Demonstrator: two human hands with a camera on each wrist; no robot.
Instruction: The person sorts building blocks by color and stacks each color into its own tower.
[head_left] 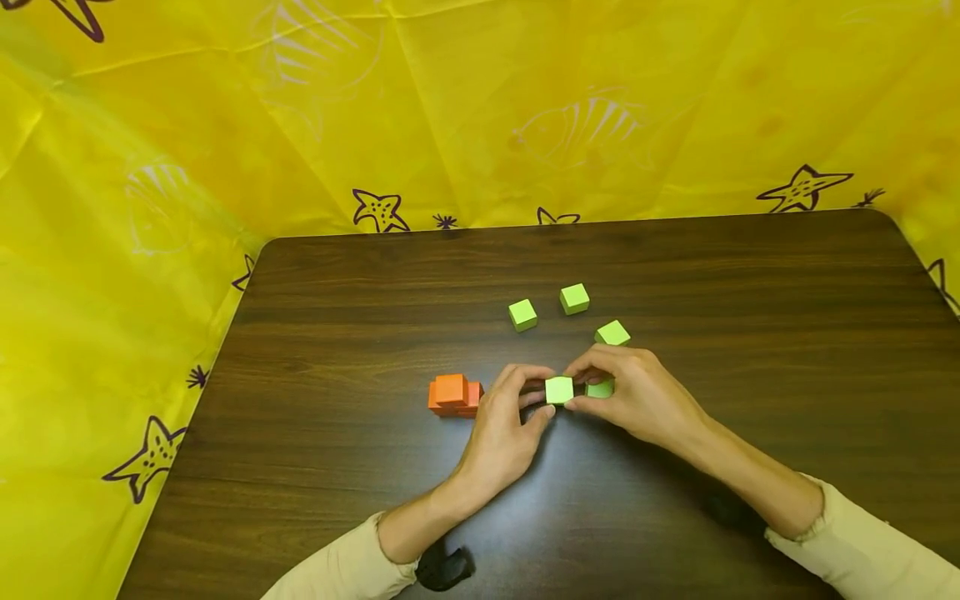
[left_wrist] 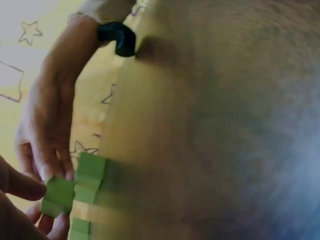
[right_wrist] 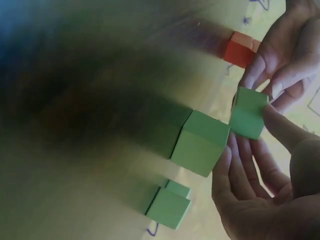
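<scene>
The work looks only partly done. The orange blocks are already together in a little pile at nine o'clock, with one on top; part of the pile is tucked behind the left hand. The green blocks look like the part that is left. The middle green block is between the two hands, over the brown table. A second green block is just beside it at three o'clock, half covered by the right hand. Three more lie apart from each other: the far-left green block at eleven o'clock, the far green block at twelve, and the near-right green block between one and two.

The left arm comes in from eight o'clock and the right arm from four. Both hands bend in and meet at the middle green block. Each one pinches it with thumb and fingers, closed only as far as the block lets them. I can't tell if it touches the table.
</scene>
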